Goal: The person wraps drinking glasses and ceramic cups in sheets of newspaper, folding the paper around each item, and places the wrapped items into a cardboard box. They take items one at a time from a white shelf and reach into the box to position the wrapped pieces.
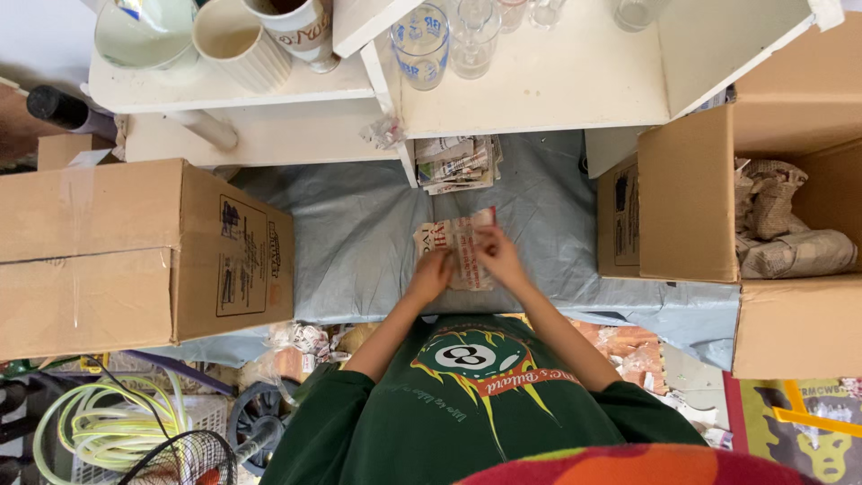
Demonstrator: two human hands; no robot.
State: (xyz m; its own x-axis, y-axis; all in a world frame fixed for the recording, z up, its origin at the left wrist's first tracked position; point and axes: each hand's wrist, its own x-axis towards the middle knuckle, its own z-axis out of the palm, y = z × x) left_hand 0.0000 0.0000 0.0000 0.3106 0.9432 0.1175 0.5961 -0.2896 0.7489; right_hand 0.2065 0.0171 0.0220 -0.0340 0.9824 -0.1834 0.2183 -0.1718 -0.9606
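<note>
Standing over a grey sheet (359, 260), we pinch a newspaper-wrapped bundle (458, 247) with left hand (431, 274) and right hand (499, 256) at its middle. Cardboard boxes (135, 256) flank us; white shelves (539, 90) with glasses (420, 45) lie far.

Beyond the hands, the mugs (235, 40) and glasses (449, 36) were cropped by the top edge. The right-hand open box (790, 224) ran off frame; its paper-wrapped contents (790, 242) remained unidentifiable.
</note>
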